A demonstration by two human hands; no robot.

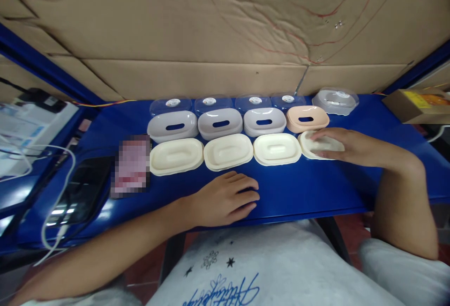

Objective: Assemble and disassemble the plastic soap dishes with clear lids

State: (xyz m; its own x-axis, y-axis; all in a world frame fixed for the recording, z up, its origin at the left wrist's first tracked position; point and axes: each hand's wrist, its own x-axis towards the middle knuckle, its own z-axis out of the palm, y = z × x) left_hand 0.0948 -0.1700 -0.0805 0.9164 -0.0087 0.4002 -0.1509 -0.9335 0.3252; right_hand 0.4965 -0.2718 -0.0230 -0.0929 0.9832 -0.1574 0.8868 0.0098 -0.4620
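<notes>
My right hand (339,144) is at the rightmost cream oval tray (309,149), its fingers and thumb spanning the tray and gripping it; part of the tray is hidden under the hand. My left hand (228,198) lies palm down near the table's front edge, fingers stretched out and holding nothing. Just beyond it sits a cream tray (228,152) with a raised middle, in a row with another cream tray (176,157) and a third cream tray (277,149). Behind them stand several oval boxes with slots, such as a grey box (221,132) and a peach box (307,125).
Clear lids (170,108) with round stickers line the back of the blue table (298,193). A lidded container (333,102) stands back right, before a cardboard box (418,107). At left lie a blurred pink item (131,165), a dark phone-like device (84,189) and a white cable (44,231).
</notes>
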